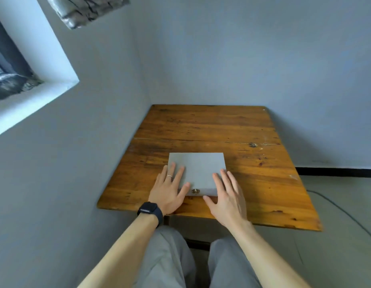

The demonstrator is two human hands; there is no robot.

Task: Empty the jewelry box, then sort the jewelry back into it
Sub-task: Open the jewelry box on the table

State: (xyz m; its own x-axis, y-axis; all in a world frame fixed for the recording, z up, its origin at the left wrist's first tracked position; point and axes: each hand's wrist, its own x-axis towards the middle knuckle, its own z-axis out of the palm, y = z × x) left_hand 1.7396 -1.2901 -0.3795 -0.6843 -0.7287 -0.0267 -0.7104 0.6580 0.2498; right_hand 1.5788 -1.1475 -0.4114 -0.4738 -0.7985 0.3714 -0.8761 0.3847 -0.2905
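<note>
A flat grey jewelry box (pixel 198 167) lies closed near the front edge of the wooden table (pixel 201 125). A small brass clasp (pixel 194 191) sits at the middle of its front edge. My left hand (pixel 170 190), with a ring and a dark watch at the wrist, lies with straight fingers on the box's left front corner. At the right front corner my right hand (pixel 227 196) has its fingers spread flat over the box, its thumb by the front edge. No jewelry shows.
The table stands in a corner, with grey walls at its left and far sides. A window recess (pixel 35 90) opens in the left wall. A thin cable (pixel 336 206) runs over the floor to the right. My knees are under the table's front edge.
</note>
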